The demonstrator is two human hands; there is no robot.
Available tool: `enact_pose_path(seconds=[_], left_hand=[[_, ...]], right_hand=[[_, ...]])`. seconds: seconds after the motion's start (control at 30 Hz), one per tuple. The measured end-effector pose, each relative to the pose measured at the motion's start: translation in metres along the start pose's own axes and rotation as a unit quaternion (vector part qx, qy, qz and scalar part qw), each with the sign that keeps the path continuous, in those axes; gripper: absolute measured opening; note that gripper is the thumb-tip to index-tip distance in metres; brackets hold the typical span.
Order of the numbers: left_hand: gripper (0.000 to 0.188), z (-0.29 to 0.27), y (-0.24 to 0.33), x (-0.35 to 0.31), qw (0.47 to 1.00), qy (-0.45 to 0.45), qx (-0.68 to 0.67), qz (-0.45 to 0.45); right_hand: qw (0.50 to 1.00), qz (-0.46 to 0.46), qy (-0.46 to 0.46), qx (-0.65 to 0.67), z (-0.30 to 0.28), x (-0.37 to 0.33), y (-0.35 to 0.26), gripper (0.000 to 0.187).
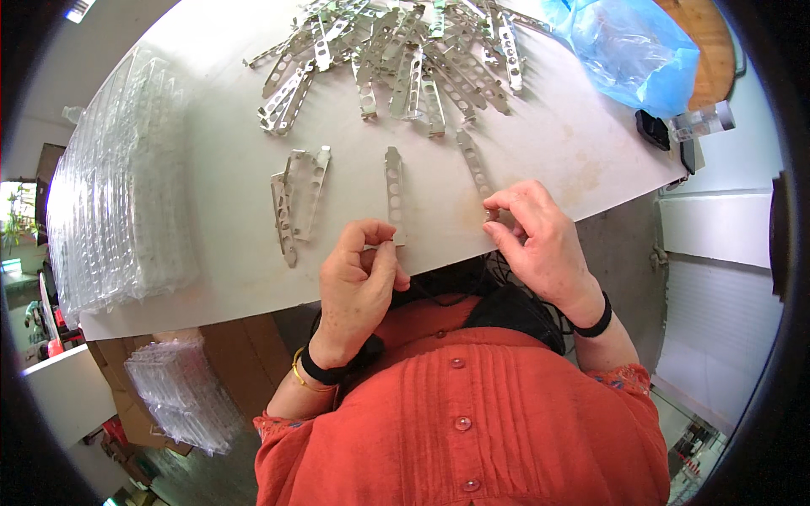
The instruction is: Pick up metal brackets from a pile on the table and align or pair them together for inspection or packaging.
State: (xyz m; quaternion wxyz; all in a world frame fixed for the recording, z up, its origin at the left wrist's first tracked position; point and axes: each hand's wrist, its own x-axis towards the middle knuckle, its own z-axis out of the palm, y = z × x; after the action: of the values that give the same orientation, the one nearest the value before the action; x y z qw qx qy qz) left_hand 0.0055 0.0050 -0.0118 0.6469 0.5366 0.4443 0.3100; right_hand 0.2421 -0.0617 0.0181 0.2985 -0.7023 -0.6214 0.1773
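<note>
My left hand [359,266] is closed, thumb and fingertips pinched at the near end of a slim metal slot bracket [394,185] with a row of round holes. That bracket points away from me on the white table. To the right, my right hand [540,240] pinches the near end of a second metal slot bracket [474,160], which leans slightly left. My fingers hide the near ends of both. Left of my hands lies a small group of similar brackets [318,190], some overlapping. A large heap of such brackets [405,63] spreads over the far side.
Clear plastic trays [126,185] are stacked high on the table's [228,278] left side. More clear trays [186,388] sit lower down, by a cardboard box [245,354]. At the far right are a blue plastic bag [629,55], a clear bottle [704,122] and a black object [652,129].
</note>
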Motion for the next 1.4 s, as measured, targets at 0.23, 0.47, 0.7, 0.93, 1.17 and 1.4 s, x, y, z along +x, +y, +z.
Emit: enact_pose_path(seconds=[0.23, 0.47, 0.7, 0.93, 1.17, 1.4], left_hand=[[0.012, -0.001, 0.004, 0.002, 0.996, 0.026, 0.087, -0.010], [0.016, 0.003, 0.004, 0.004, 0.943, 0.073, 0.264, 0.189], [0.024, 0.008, -0.003, 0.005, 0.904, 0.028, 0.326, 0.277], [0.019, 0.012, -0.002, 0.007, 0.888, 0.025, 0.342, 0.305], [0.018, 0.016, -0.007, 0.008, 0.880, 0.040, 0.345, 0.326], [0.019, 0.018, -0.007, 0.009, 0.876, 0.040, 0.349, 0.329]], right_hand=[[0.999, -0.033, 0.004, 0.030, 0.005, 0.001, 0.005, 0.016], [0.995, -0.082, -0.039, 0.039, 0.007, 0.003, -0.001, 0.016], [0.993, -0.102, -0.046, 0.042, 0.012, 0.006, -0.003, 0.018], [0.991, -0.112, -0.050, 0.058, 0.022, 0.009, -0.004, 0.017], [0.985, -0.151, -0.066, 0.045, 0.029, 0.014, -0.008, 0.017], [0.985, -0.142, -0.073, 0.063, 0.030, 0.016, -0.009, 0.016]])
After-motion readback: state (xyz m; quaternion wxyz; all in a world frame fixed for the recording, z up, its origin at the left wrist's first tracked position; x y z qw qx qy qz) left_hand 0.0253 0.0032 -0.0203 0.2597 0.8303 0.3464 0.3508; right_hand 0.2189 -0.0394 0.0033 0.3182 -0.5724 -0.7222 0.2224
